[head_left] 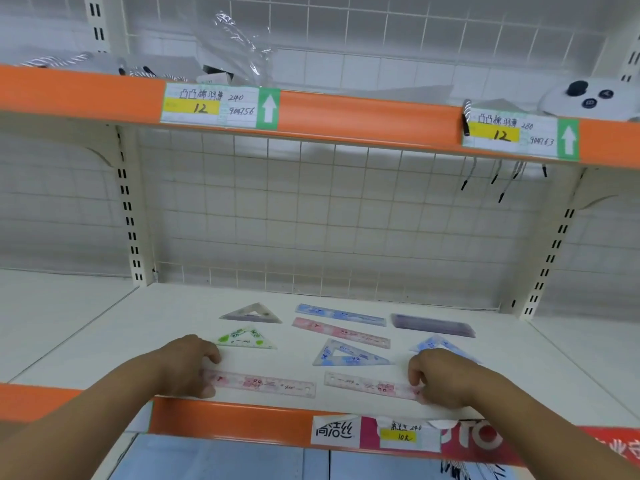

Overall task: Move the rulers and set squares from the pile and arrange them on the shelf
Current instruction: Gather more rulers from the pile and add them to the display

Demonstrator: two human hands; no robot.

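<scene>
On the white shelf (121,341) lie several rulers and set squares. My left hand (188,367) pinches the left end of a pink ruler (266,384) near the front edge. My right hand (438,377) pinches the right end of a second pink ruler (367,384) beside it. Behind them lie a green set square (246,339), a blue set square (346,355) and another blue set square (433,342), partly hidden by my right hand. Further back are a clear set square (251,315), a blue ruler (341,315), a pink ruler (341,332) and a purple stack of rulers (433,325).
A wire grid back panel (311,209) closes the shelf behind. The upper orange-edged shelf (346,112) hangs overhead with price labels, a plastic bag and a white plush item. Slotted uprights (130,216) stand at both sides. The orange front lip (225,420) runs below my hands.
</scene>
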